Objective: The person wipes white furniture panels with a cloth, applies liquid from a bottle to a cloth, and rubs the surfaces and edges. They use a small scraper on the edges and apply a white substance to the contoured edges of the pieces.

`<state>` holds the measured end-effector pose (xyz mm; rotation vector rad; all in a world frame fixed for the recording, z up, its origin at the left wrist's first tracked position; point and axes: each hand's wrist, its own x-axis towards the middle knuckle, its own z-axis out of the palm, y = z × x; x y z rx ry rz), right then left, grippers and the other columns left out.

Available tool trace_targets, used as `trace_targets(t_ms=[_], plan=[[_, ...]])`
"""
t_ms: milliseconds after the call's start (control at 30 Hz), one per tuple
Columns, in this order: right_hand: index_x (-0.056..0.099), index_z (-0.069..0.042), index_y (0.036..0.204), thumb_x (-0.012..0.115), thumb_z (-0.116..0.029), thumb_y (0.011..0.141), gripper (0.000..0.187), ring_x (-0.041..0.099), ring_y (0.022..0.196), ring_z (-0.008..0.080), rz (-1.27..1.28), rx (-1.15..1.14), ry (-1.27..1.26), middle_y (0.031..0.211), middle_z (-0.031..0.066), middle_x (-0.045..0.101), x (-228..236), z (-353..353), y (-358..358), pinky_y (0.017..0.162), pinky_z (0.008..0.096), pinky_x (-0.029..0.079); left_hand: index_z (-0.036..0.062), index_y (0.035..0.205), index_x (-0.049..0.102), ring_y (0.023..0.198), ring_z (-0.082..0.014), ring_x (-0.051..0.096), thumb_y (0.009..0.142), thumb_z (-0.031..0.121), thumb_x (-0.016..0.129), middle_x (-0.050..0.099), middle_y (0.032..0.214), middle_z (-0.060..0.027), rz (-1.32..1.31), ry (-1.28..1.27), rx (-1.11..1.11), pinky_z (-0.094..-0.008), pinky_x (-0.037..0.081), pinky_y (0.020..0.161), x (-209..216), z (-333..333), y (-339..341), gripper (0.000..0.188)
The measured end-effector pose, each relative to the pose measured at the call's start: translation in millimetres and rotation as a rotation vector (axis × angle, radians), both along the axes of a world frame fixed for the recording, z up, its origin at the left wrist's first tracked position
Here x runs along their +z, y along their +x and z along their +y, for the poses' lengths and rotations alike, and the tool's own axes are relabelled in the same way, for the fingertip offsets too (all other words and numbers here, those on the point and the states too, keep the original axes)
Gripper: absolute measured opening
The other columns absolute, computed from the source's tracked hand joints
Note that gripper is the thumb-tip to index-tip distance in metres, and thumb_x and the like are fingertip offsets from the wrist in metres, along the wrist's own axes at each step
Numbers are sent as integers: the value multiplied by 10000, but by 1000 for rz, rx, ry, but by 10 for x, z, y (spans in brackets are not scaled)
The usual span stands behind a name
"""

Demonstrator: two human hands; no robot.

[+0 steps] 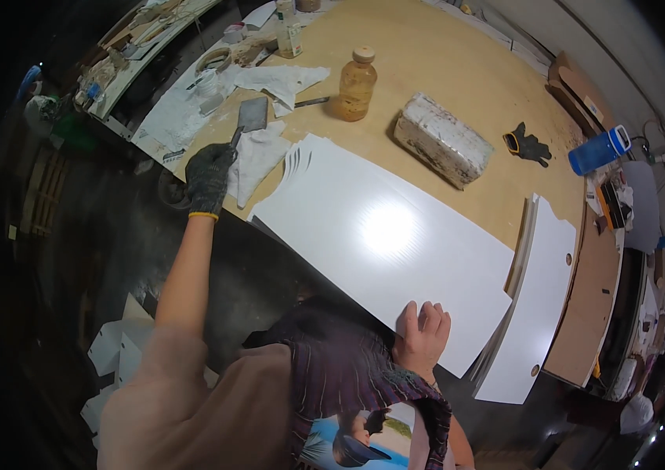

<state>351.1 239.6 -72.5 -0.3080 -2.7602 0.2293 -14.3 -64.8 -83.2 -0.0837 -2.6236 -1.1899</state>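
Scraper (251, 116) in gloved left hand (209, 177) (right hand (422, 335) flat on white panel (383, 247))

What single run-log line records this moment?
left hand: gloved, gripping scraper | right hand: bare, flat on white panel | table

Flat-bladed scraper (249, 117); glossy white panel stack (383, 235)

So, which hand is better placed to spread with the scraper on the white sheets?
The left hand: gloved, it already grips the scraper. The bare right hand rests flat on the white sheets' near edge, steadying them.
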Motion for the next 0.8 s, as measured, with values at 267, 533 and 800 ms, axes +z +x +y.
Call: trace_targets(t_ms=[267, 533, 800], plan=[[682, -60, 1007, 699, -40, 744, 265, 645, 718, 306, 171, 66, 142, 839, 127, 683, 1128, 642, -331, 612, 394, 490, -34, 927, 716, 823, -160, 639, 805, -4, 719, 708, 906, -78, 117, 438, 47, -278, 500, 780, 119, -223, 469, 126], [629, 18, 742, 668, -144, 865, 207, 424, 596, 49, -232, -274, -878, 660, -64, 522, 1384, 1267, -667, 527, 240, 319, 11, 928, 715, 752, -214, 632, 808, 17, 719, 676, 832, -100, 250, 340, -320, -332, 499, 701, 399, 650, 871, 120], [538, -71, 628, 666, -127, 866, 276, 343, 568, 38, -370, -390, -1211, 619, -89, 446, 895, 1351, -532, 522, 235, 256, 114, 848, 626, 653, -186, 591, 937, 293, 538, 599, 709, -42, 614, -502, -757, -381, 469, 494, 441, 1802, 1892, 219]])
